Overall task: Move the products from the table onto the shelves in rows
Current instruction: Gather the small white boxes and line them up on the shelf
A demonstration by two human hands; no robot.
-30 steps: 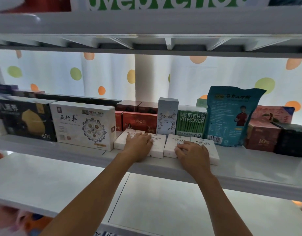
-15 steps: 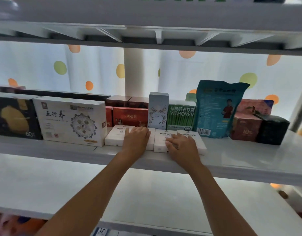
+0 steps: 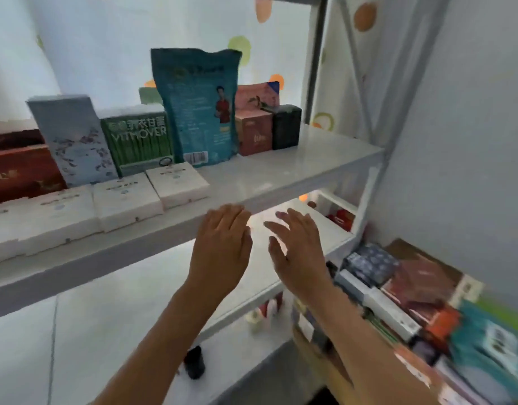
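- Head view. Left hand (image 3: pixel 219 244) and right hand (image 3: pixel 298 249) are both raised in front of the shelf edge, side by side and apart, backs toward the camera.
- Both hands are released: fingers straight and slightly spread, nothing held, no contact with any product.
- Both forearms rise from the bottom of the frame toward the shelf (image 3: pixel 295 168).
- Products on the shelf: a row of flat white boxes (image 3: pixel 126 200) lies along the front edge, touching one another, left of the hands.
- Behind that row stand a pale blue box (image 3: pixel 73 141), a green box (image 3: pixel 138 138), a teal pouch (image 3: pixel 199 106), a red-brown box (image 3: pixel 253 133) and a black box (image 3: pixel 287 127).
- Dark red boxes (image 3: pixel 21 168) stand at far left.
- Legible writing: "VITMOVER" on the green box. The teal pouch shows a barcode and a printed figure; its text is too blurred to read. White box labels are unreadable.
- Lower right: a pile of mixed products (image 3: pixel 412 302), motion-blurred, beside the shelf unit.
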